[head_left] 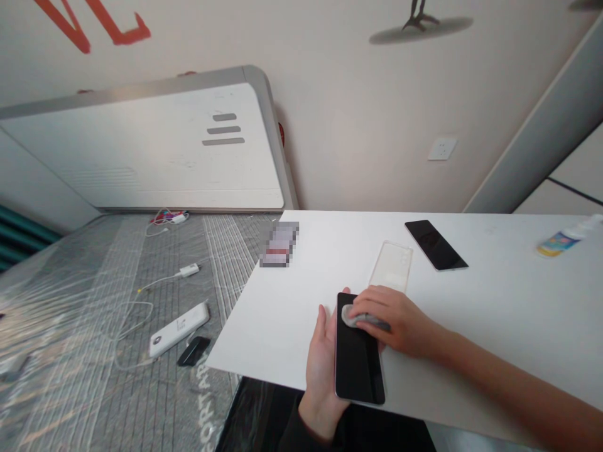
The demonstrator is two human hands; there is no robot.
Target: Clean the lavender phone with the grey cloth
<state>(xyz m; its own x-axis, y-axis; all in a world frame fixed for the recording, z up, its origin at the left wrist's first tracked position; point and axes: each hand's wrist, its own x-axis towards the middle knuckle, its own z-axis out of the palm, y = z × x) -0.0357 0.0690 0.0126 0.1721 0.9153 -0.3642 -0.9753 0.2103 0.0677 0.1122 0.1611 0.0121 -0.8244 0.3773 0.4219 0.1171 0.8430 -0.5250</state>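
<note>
My left hand holds a black-screened smartphone from beneath, over the front edge of the white table. On the upper part of its screen, my right hand presses a small grey-white cleaning pad, its fingers closed around it. Part of the pad is hidden under those fingers. Just behind my right hand a clear phone case lies flat. A second dark phone rests on the table further back and to the right.
A spray bottle lies at the table's right. A blurred-out item is at the back left corner. Left of the table, a plastic-covered bed holds a white power bank, a small black object and a charger with cable.
</note>
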